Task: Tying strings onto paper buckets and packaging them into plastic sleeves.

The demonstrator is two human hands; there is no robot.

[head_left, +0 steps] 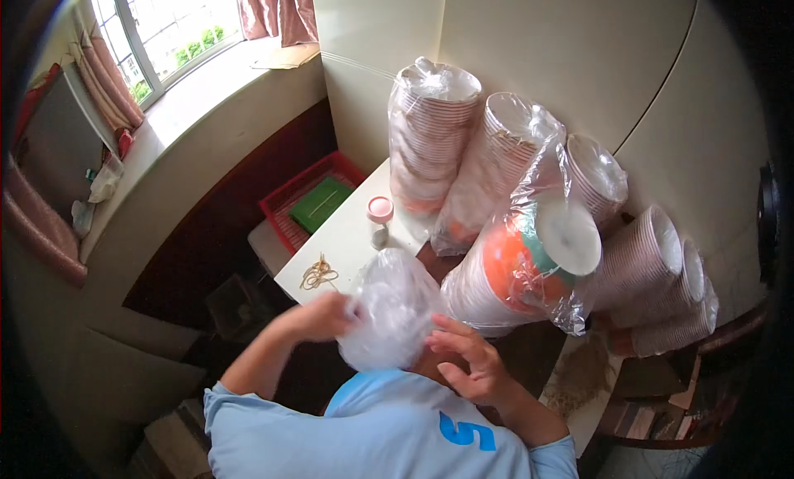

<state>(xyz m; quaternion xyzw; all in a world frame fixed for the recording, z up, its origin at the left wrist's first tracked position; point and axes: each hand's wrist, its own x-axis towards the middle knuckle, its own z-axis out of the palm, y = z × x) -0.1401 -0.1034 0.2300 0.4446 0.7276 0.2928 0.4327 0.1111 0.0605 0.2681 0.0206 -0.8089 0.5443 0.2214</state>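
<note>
A crumpled clear plastic bag (392, 309) bulges in front of my chest, at the near edge of the white table. My left hand (331, 315) is at its left side, with fingers smeared by motion and partly hidden, so their grip cannot be made out. On the other side, my right hand (470, 359) has its fingers apart, the fingertips at the bag's right edge. Just beyond the right hand, a stack of paper buckets (504, 272) with an orange and green print leans over in a loose clear bag.
More bagged stacks of paper buckets (434, 140) stand along the wall; others lie tilted at right (645, 264). The white table (351, 247) bears a pink-topped small container (380, 209) and tan rubber bands (318, 272). A red basket (285, 200) is beyond its left edge.
</note>
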